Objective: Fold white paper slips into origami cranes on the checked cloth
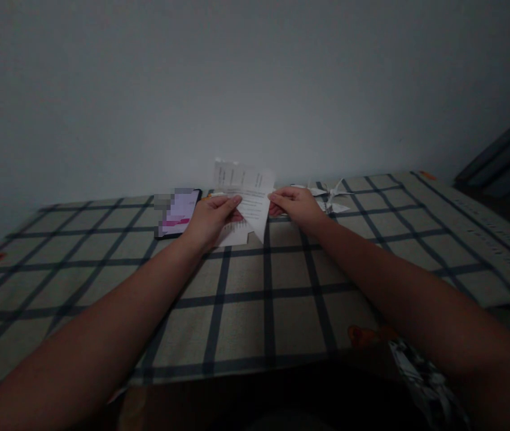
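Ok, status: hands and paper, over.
Left hand and right hand: both pinching the printed paper. Held up over the checked cloth. Lit device beside left hand, folded white pieces by right hand; neither blocking.

Dim, grey light lies over the table point(102, 239). Beyond it the wall point(255, 78) looks flat and dull; below its near edge the view sinks almost to black. Above it, print on the paper point(255, 203) is soft, perhaps motion-blurred. On it, the phone point(184, 206) glows faintly, partly pixelated.

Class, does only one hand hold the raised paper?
No, the left hand and the right hand both hold the paper, at opposite sides.
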The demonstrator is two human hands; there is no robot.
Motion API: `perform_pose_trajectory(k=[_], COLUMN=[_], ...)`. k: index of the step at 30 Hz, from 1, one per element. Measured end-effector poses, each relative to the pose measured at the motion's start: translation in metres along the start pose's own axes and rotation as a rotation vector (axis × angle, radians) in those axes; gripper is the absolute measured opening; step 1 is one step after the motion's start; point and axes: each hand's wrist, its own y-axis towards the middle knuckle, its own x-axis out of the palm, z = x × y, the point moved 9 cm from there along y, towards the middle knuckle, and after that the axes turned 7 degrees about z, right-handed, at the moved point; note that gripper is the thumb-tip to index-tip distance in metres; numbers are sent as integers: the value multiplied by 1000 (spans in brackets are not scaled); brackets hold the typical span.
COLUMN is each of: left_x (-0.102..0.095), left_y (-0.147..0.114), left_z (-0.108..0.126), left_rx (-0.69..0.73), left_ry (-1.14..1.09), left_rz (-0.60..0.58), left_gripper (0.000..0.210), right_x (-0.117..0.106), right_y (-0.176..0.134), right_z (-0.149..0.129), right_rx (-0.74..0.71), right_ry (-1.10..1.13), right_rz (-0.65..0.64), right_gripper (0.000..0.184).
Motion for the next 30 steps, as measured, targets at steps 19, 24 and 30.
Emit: perform_pose_trajectory(k=[19, 24, 30], left_x=[-6, 7, 10], left_y=[-2, -4, -10], left_z=[9, -2, -6], left_rx=[77, -23, -80], left_ry=[177, 54, 145], left_rz=[63, -52, -67], left_gripper=[35, 39, 34], right_x=[10, 8, 7], right_y=[-2, -1, 0], right_z=[18, 15, 16], right_rx=[182, 157, 153], right_ry=[124, 124, 165], right_rz=[-53, -11, 2], right_gripper=[5, 6, 7])
